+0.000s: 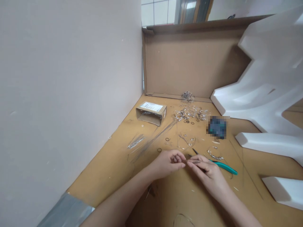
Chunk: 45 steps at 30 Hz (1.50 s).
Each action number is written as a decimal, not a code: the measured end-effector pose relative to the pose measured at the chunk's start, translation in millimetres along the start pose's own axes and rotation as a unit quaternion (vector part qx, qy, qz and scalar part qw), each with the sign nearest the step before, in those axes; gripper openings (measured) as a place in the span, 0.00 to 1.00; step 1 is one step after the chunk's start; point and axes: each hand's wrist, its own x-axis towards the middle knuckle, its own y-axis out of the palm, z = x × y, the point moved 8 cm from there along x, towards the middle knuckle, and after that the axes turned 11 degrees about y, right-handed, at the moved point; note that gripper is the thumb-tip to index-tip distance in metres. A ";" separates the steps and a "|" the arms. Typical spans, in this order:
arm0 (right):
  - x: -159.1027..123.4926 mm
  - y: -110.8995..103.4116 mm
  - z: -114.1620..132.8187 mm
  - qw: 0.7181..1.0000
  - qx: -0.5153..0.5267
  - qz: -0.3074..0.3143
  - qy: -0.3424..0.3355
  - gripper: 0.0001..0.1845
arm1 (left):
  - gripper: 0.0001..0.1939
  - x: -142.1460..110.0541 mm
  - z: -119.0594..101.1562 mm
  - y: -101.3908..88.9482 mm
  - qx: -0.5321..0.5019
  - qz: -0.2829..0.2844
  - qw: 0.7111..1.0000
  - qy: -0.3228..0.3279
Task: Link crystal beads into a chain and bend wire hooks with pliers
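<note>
My left hand [170,163] is closed, its thumb and fingertips drawn together just left of my right fingertips. My right hand [207,170] pinches a small, thin, greyish piece, too small to name. The two hands nearly meet above the table. Pliers with teal handles [225,167] lie behind and partly under my right hand, their dark tips showing beyond its fingers. A curved string of shiny beads or links [215,154] rests just past the pliers. Nearby are small dark rings [167,139] and loose bits of wire with clear beads [189,143].
An open cardboard box [151,113] stands at the back left, near long thin wires [153,138] and a short wire bundle [136,142]. Piles of shiny beaded pieces [187,114] lie behind. A blurred dark item [216,127] and white foam [260,94] flank the right; a pale panel [71,78] borders the left.
</note>
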 end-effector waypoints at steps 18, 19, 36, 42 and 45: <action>-3.7 10.0 -29.5 0.931 0.275 0.073 0.229 0.16 | 0.15 -2.4 11.4 9.1 -0.076 0.024 0.993 -0.081; -4.6 12.5 -31.2 0.922 0.293 0.078 0.239 0.16 | 0.15 -3.0 11.7 10.6 -0.091 0.029 0.991 -0.090; -2.7 9.6 -34.9 0.948 0.221 0.067 0.220 0.20 | 0.10 -1.3 6.3 10.5 0.064 0.027 0.998 0.000; -4.2 15.8 -27.4 0.954 0.212 0.075 0.199 0.22 | 0.08 -4.1 5.7 8.3 0.007 0.049 0.997 -0.057; -6.2 19.2 -33.2 0.934 0.269 0.069 0.225 0.18 | 0.08 -9.2 -14.5 -31.2 0.190 0.079 0.978 -0.030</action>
